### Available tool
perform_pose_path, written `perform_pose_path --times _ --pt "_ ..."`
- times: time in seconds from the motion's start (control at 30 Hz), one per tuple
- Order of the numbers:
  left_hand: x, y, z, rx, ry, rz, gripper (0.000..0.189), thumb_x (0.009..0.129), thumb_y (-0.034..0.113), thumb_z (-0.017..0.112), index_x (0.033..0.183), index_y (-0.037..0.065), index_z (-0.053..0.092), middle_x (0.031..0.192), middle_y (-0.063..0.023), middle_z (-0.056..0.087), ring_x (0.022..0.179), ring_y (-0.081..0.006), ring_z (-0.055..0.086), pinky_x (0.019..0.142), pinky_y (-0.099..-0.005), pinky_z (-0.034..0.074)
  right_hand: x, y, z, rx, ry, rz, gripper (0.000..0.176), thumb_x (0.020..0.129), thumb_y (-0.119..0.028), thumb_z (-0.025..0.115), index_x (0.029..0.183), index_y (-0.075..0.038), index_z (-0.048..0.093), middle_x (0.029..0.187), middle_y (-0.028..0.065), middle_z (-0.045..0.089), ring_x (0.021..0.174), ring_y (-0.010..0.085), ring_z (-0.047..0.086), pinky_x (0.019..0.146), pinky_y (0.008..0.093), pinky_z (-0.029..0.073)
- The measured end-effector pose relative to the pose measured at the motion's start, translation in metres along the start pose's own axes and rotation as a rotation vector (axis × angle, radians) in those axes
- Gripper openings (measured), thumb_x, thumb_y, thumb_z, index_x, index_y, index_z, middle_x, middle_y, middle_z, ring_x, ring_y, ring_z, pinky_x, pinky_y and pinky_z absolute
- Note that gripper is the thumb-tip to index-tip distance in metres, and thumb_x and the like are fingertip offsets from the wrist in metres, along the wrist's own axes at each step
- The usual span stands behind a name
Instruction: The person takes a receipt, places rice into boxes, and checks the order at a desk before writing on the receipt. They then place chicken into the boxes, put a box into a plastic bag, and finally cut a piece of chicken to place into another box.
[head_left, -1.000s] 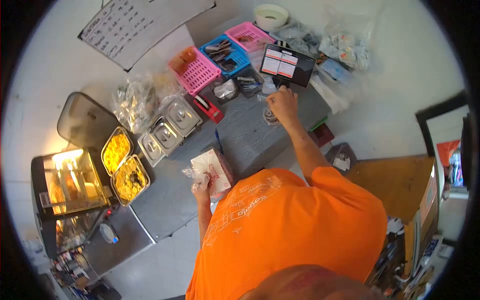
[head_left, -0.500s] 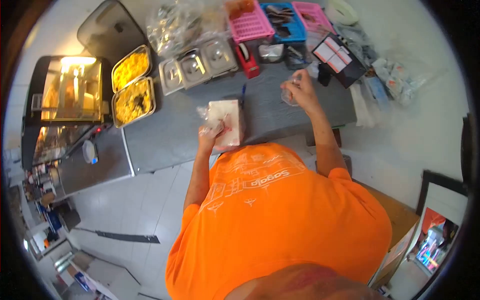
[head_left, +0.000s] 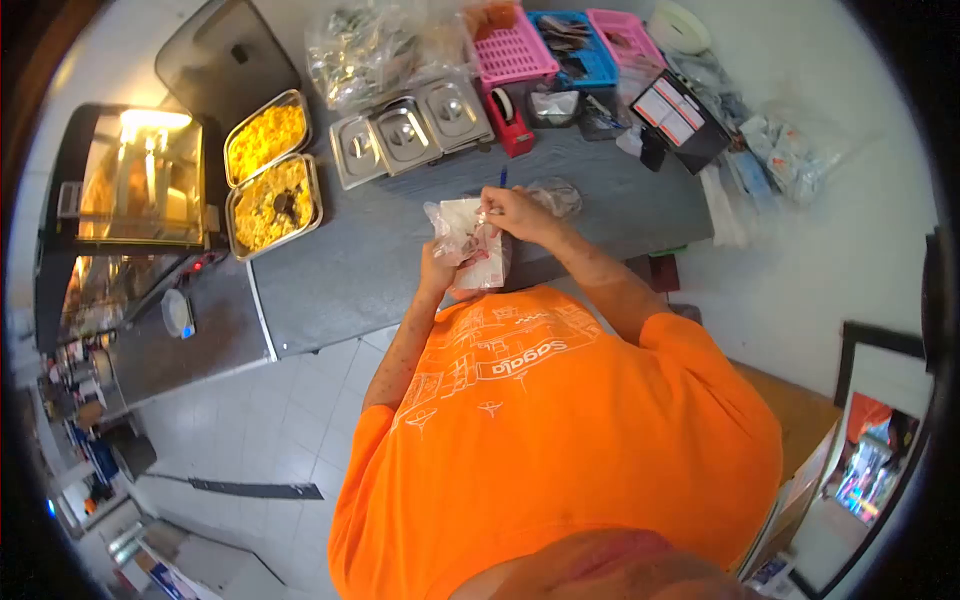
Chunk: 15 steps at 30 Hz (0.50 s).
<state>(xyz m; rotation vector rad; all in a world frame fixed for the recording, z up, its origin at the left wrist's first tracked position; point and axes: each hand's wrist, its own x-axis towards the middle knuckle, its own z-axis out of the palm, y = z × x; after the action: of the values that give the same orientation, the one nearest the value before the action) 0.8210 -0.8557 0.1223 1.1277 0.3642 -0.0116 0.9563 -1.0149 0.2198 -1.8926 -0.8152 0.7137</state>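
Both my hands close on a white packet (head_left: 462,222) at the near edge of the grey counter (head_left: 340,270).

Just past my orange shirt (head_left: 560,430), my left hand (head_left: 437,268) grips the packet from below, fingers curled tight around it. My right hand (head_left: 515,212) pinches the clear plastic bag (head_left: 438,215) wrapped over the packet's top. The packet is held tilted just above the counter. A loose wad of crumpled plastic (head_left: 556,194) and a blue pen (head_left: 503,176) lie just beyond my right hand. Farther back stand a red tape dispenser (head_left: 512,120), three lidded steel pans (head_left: 410,130) and two open pans of yellow food (head_left: 268,170). Pink and blue baskets (head_left: 545,45) line the far wall.
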Motion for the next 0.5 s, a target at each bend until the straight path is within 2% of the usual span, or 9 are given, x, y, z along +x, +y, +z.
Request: perform_pose_path --times 0.03,0.1,0.13,0.2,0.27,0.3,0.33,0.37,0.5 --pt "0.001 -0.003 -0.005 0.028 -0.011 0.006 0.021 0.084 0.009 0.064 0.099 -0.006 0.063 0.090 -0.0135 0.067 0.076 -0.0222 0.069 0.063 -0.0283 0.057 -0.001 -0.006 0.003 -0.003 0.030 0.016 0.008 0.082 -0.007 0.057 0.086 -0.002 0.052 0.074 0.0156 0.064 0.077 0.0245 0.069 0.054 0.0344 0.050" --pt "0.005 0.000 -0.001 0.058 -0.053 0.009 0.021 0.085 0.009 0.064 0.100 -0.006 0.063 0.090 -0.0138 0.067 0.077 -0.0225 0.069 0.062 -0.0284 0.057 0.000 -0.012 0.003 -0.198 -0.046 0.080 0.011 0.079 -0.010 0.060 0.087 -0.003 0.057 0.075 0.0158 0.065 0.073 0.0272 0.068 0.056 0.0378 0.050" --pt "0.001 0.008 0.003 0.011 -0.047 -0.049 0.022 0.085 0.011 0.064 0.100 -0.006 0.063 0.089 -0.0137 0.067 0.077 -0.0222 0.069 0.063 -0.0280 0.057 0.005 0.032 0.022 -0.445 0.109 -0.163 0.013 0.076 -0.012 0.060 0.087 -0.005 0.061 0.074 0.0152 0.065 0.070 0.0289 0.067 0.059 0.0404 0.050" --pt "-0.007 0.026 0.010 -0.029 -0.051 -0.119 0.022 0.086 0.012 0.063 0.100 -0.005 0.063 0.089 -0.0135 0.067 0.078 -0.0219 0.069 0.063 -0.0276 0.056 0.004 0.027 0.025 -0.492 0.076 -0.129 0.012 0.076 -0.012 0.059 0.086 -0.006 0.061 0.075 0.0143 0.065 0.070 0.0287 0.066 0.061 0.0410 0.050" --pt "-0.009 0.043 0.018 0.262 -0.065 -0.053 0.024 0.086 0.015 0.063 0.101 -0.004 0.062 0.089 -0.0131 0.068 0.079 -0.0208 0.069 0.062 -0.0253 0.055 0.002 0.011 0.024 -0.541 0.042 -0.104 0.011 0.076 -0.013 0.058 0.085 -0.006 0.061 0.075 0.0133 0.065 0.070 0.0285 0.066 0.062 0.0416 0.050" --pt "-0.006 0.041 0.017 0.265 -0.079 -0.055 0.024 0.086 0.015 0.063 0.101 -0.004 0.062 0.089 -0.0131 0.068 0.079 -0.0208 0.069 0.062 -0.0253 0.055 -0.003 0.001 0.025 -0.707 0.082 -0.165 0.010 0.077 -0.014 0.058 0.084 -0.008 0.062 0.075 0.0124 0.065 0.072 0.0285 0.066 0.064 0.0426 0.050" --pt "-0.005 0.038 0.017 0.143 -0.063 -0.139 0.025 0.087 0.017 0.063 0.102 -0.002 0.062 0.089 -0.0124 0.068 0.079 -0.0204 0.069 0.062 -0.0242 0.055 -0.009 -0.005 0.028 -0.872 0.118 -0.222 0.010 0.077 -0.015 0.057 0.082 -0.009 0.062 0.075 0.0114 0.065 0.074 0.0284 0.066 0.066 0.0436 0.050" --pt "-0.005 0.036 0.015 0.021 -0.044 -0.224 0.026 0.087 0.020 0.063 0.103 -0.001 0.061 0.089 -0.0116 0.068 0.080 -0.0200 0.069 0.061 -0.0231 0.054 -0.011 -0.002 0.033 -0.871 0.125 -0.210 0.010 0.077 -0.015 0.057 0.082 -0.009 0.062 0.075 0.0114 0.065 0.074 0.0284 0.066 0.066 0.0436 0.050" --pt "-0.001 0.042 0.013 0.162 -0.098 -0.279 0.026 0.089 0.024 0.061 0.105 0.003 0.061 0.091 -0.0101 0.069 0.076 -0.0174 0.068 0.059 -0.0227 0.053 -0.019 0.003 0.044 -0.942 0.090 -0.137 0.010 0.076 -0.016 0.058 0.080 -0.009 0.064 0.075 0.0106 0.065 0.075 0.0286 0.066 0.067 0.0433 0.051"
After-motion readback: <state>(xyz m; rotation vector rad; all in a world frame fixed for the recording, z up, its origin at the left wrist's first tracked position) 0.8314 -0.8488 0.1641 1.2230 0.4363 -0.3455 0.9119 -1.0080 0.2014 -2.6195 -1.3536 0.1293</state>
